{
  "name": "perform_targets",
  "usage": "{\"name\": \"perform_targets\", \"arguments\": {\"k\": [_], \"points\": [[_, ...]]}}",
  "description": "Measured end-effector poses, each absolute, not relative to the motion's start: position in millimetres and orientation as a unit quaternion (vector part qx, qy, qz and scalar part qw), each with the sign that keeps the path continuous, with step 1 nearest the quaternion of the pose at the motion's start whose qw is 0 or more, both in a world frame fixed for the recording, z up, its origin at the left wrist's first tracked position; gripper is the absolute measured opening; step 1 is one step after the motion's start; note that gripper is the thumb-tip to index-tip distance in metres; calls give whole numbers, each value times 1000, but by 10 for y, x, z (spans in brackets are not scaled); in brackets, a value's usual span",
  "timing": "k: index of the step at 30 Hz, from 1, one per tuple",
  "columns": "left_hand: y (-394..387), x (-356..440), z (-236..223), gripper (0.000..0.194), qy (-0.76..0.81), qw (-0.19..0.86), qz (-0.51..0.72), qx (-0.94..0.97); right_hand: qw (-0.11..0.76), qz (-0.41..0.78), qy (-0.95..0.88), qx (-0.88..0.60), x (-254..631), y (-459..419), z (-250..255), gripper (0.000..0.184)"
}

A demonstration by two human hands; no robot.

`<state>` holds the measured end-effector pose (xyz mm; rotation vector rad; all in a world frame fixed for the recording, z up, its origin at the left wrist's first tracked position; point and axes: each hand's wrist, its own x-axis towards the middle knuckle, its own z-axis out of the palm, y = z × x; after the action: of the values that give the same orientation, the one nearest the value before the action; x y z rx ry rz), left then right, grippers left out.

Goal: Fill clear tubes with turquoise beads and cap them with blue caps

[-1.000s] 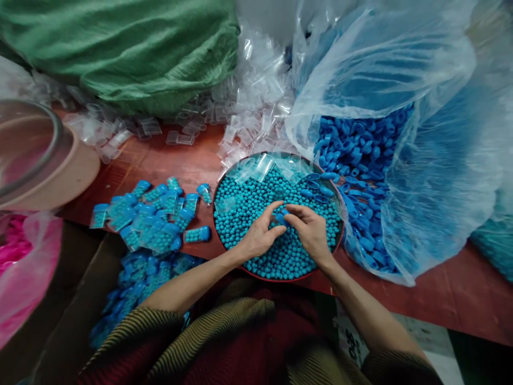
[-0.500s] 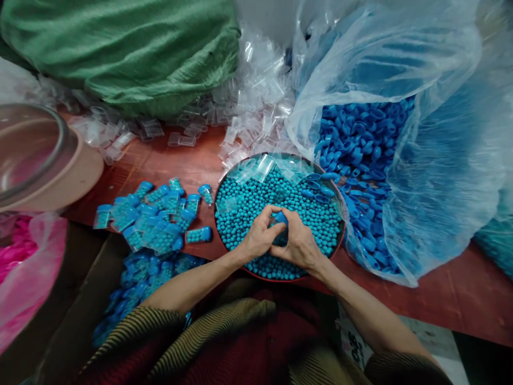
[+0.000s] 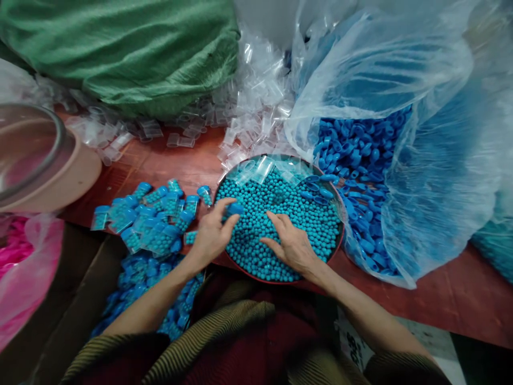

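My left hand point(image 3: 211, 231) is over the left rim of the round tray point(image 3: 343, 227), its thumb and fingers closed around a small capped container point(image 3: 234, 209). Only the blue cap shows clearly; the fingers hide most of the body. Above the turquoise beads point(image 3: 256, 238) filling the tray, my right hand point(image 3: 294, 245) is open, thumb and fingers apart, with nothing in it. Clear empty containers point(image 3: 264, 167) and several loose blue caps point(image 3: 318, 190) lie on the beads along the far side.
Left of the tray is a pile of filled containers point(image 3: 150, 222), with more in a box point(image 3: 140, 289) below the table edge. Behind lie clear containers point(image 3: 260, 101) and a green cloth sack point(image 3: 160, 59). A plastic bag point(image 3: 436, 176) of blue caps point(image 3: 360, 141) stands right; a basin point(image 3: 86, 174), far left.
My hands were together over the beads around the container. They have parted: the left has moved left with the container, and the right has opened and stayed over the tray.
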<state>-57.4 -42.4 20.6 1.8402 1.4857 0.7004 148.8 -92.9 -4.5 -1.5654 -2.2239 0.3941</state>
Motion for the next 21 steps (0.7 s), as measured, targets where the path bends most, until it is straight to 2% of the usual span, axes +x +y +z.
{"name": "perform_targets", "arguments": {"k": [3, 7, 9, 11, 14, 18, 21], "points": [[-299, -1001, 244, 40, 657, 217, 244, 679, 216, 96, -761, -604, 1750, -812, -101, 29], [-198, -1210, 240, 43, 725, 34, 174, 666, 149, -3, -703, -695, 2083, -578, -168, 29], [-183, -1080, 233, 42, 720, -8, 175, 671, 85, -38, -689, -719, 2169, -466, -159, 30], [-176, -815, 213, 37, 682, 21, 184, 708, 34, -55, -686, -725, 2204, -386, -124, 29], [-136, -303, 136, 33, 590, 141, 163, 778, 7, -64, -677, -733, 2207, -339, -55, 27], [-15, 238, -17, 38, 550, 194, 93, 807, -30, -53, -669, -741, 2195, -364, -68, 26], [48, 423, -96, 41, 549, 205, 77, 807, 0, -2, -724, -690, 2204, -425, -181, 27]]}}
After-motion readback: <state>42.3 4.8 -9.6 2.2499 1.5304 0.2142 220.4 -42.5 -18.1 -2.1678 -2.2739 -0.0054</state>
